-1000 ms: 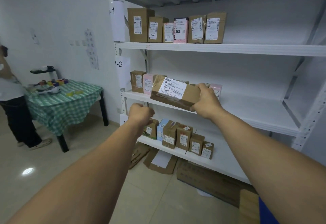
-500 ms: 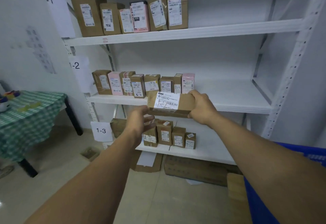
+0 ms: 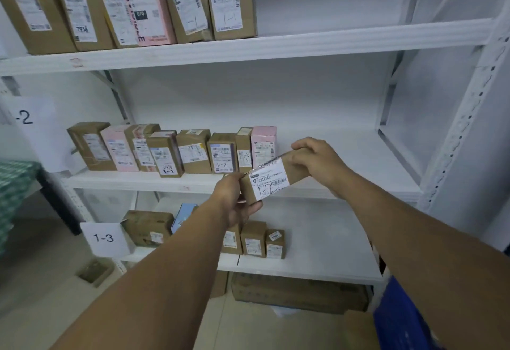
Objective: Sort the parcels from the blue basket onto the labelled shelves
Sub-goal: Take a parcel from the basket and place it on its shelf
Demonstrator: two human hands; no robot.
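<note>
and there it is: your left hand (image 3: 234, 200) has come up and joined in. a second ago it was a bare fist hanging low; now its fingers curl round the lower left end of the parcel (image 3: 271, 181). your right hand (image 3: 317, 159) keeps its grip on the upper right end, so the brown box rides between both hands, tilted, left end down. you've closed in on the shelves too. the parcel hangs in the air at the front edge of the middle shelf (image 3: 138, 181), just right of the pink box (image 3: 263, 142) that ends the row there. the pen mark on its label is too smeared to read, but with bare shelf right of that row, i'd judge you're lining up to set it down there. the blue basket (image 3: 400, 319) sits low at your right.
</note>
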